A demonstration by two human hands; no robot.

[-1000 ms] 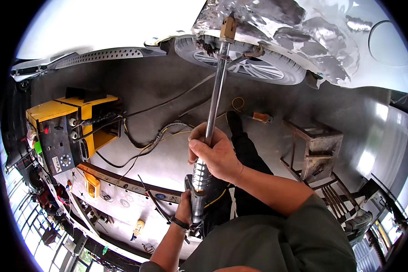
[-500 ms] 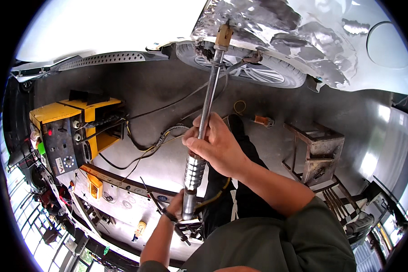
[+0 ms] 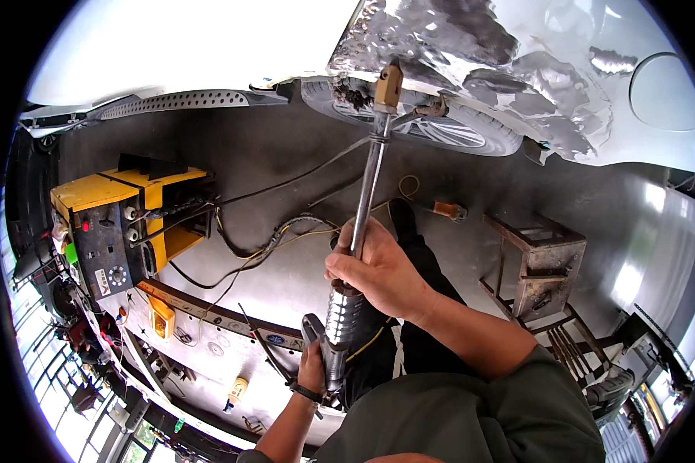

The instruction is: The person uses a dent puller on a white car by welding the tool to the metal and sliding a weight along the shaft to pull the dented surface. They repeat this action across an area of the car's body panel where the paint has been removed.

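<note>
A slide-hammer dent puller [image 3: 368, 185] slants from my body up to the car panel. Its brass-coloured head [image 3: 388, 86] meets the lower part of the scraped, bare-metal panel [image 3: 440, 38] in view; whether the tip touches, I cannot tell. My right hand [image 3: 382, 266] is closed around the chrome rod, just above the ribbed metal weight [image 3: 343, 312]. Lower down, my left hand [image 3: 310, 369] is closed on the grey rear handle [image 3: 314, 328] of the puller, its fingers partly hidden.
A yellow-and-black welding machine [image 3: 100, 224] stands left, with cables [image 3: 286, 181] trailing across the floor. Beyond the puller is the car's wheel [image 3: 471, 131]. An orange angle grinder [image 3: 448, 210] lies on the floor, near a rusty metal stool [image 3: 544, 270]. A bench [image 3: 201, 355] is at lower left.
The puller's head has shifted down and slightly right in the view. Both hands have moved a little down and right with it, and more of the grey rear handle shows.
</note>
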